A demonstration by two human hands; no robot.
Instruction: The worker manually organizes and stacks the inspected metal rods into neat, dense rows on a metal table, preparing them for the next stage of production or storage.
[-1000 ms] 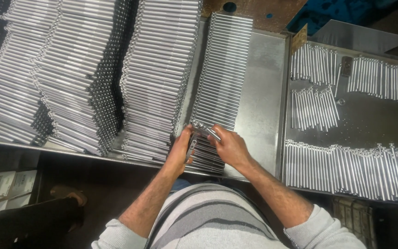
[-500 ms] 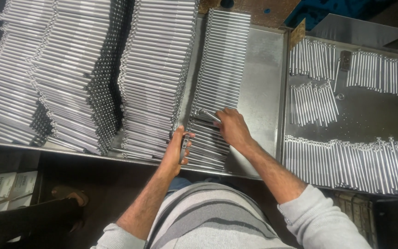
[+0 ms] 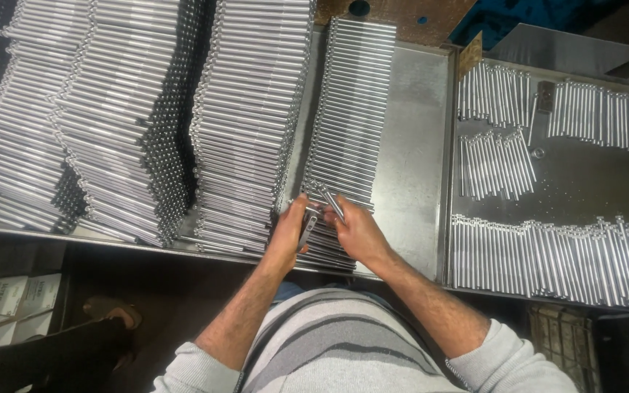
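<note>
Wearer: grey top w/ darker horiz. stripes across chest. Light grey sleeves pushed up to elbows, both forearms bare. No gloves, no watch or rings visible.

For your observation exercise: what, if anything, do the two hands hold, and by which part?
Both hands, left hand and right hand, hold a few thin metal rods, gripped near their lower ends.

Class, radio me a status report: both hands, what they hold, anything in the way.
Left hand shut on short silver metal rods. Right hand shut on the same bundle. Flat row of long metal rods directly beneath; nothing blocking.
</note>
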